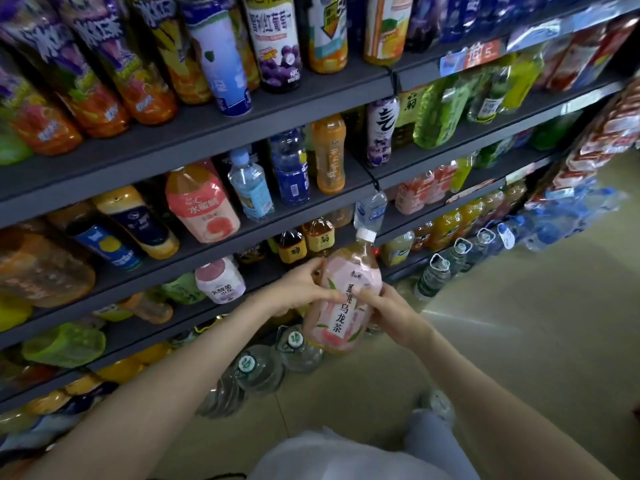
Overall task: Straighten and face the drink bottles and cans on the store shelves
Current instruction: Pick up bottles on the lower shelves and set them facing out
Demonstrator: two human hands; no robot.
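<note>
Pink tea bottle (pixel 351 271) lies between both hands, held out in front of the shelves and resting on none of them. Its white cap (pixel 366 234) points to the far side and its label faces up. The left hand (pixel 301 289) curls round its left flank, fingers over the label. The right hand (pixel 393 313) clasps the right flank, nearer the base. It looks large and full, so probably heavy. The glossy sleeve may slip and the plastic walls may give under a squeeze, so the waist or base seems the safest hold. Beyond, dark shelves (pixel 242 133) carry mixed drinks. Water jugs (pixel 258 368) stand on the floor below.
</note>
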